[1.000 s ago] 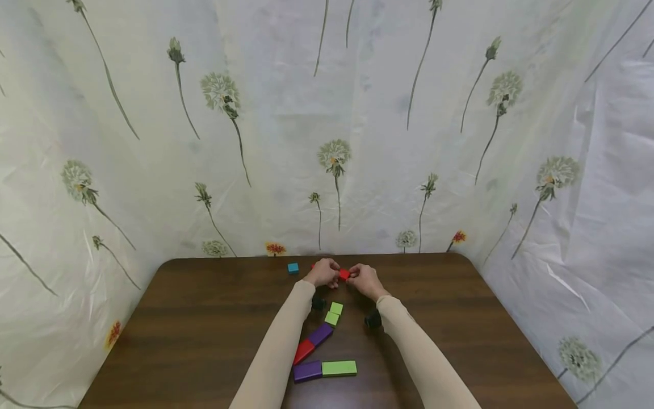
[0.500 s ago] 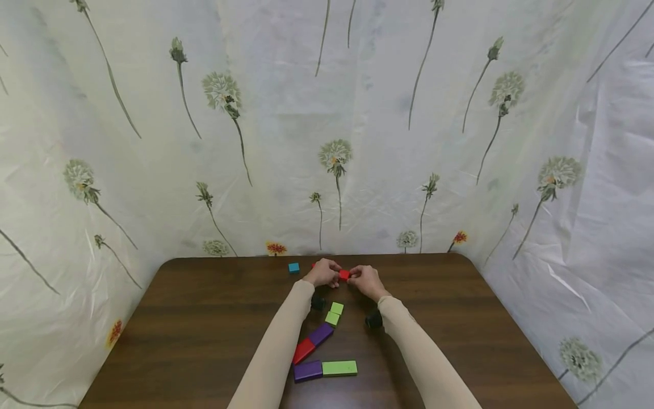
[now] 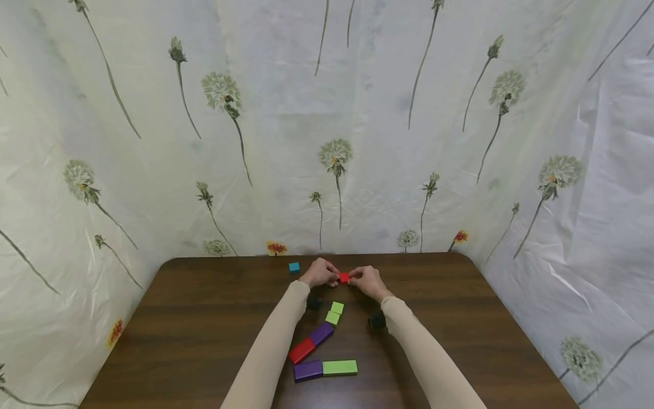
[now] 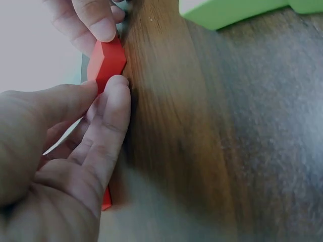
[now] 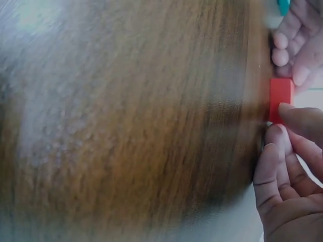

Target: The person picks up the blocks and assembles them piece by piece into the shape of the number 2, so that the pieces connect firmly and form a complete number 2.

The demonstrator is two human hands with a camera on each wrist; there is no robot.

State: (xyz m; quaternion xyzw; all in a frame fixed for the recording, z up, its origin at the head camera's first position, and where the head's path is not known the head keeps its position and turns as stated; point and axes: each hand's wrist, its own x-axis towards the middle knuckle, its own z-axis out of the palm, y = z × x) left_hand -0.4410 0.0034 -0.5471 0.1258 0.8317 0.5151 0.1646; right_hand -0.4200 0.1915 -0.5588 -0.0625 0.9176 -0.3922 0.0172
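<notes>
A small red block (image 3: 344, 278) sits between my two hands near the table's far edge. From the left, my left hand (image 3: 319, 273) pinches one end between thumb and fingertips. My right hand (image 3: 369, 282) holds the opposite end the same way. Close up, the red block (image 4: 107, 63) shows angled faces in the left wrist view, with the fingers of both hands on it. Below the left hand, the corner of a second red piece (image 4: 106, 199) peeks out, the rest of it hidden. In the right wrist view, the right thumb (image 5: 302, 122) lies against the red block.
A blue block (image 3: 293, 267) lies left of the hands. Nearer me, two small green blocks (image 3: 334, 313), a purple block (image 3: 322, 334) and a red block (image 3: 302, 350) form a slanting line. A purple block (image 3: 308, 371) and a long green block (image 3: 339, 368) lie end to end in front.
The red block and both hands have shifted slightly toward me. My left forearm has moved a little left, uncovering more of the near red block. The red bit beside the left hand is now hidden.
</notes>
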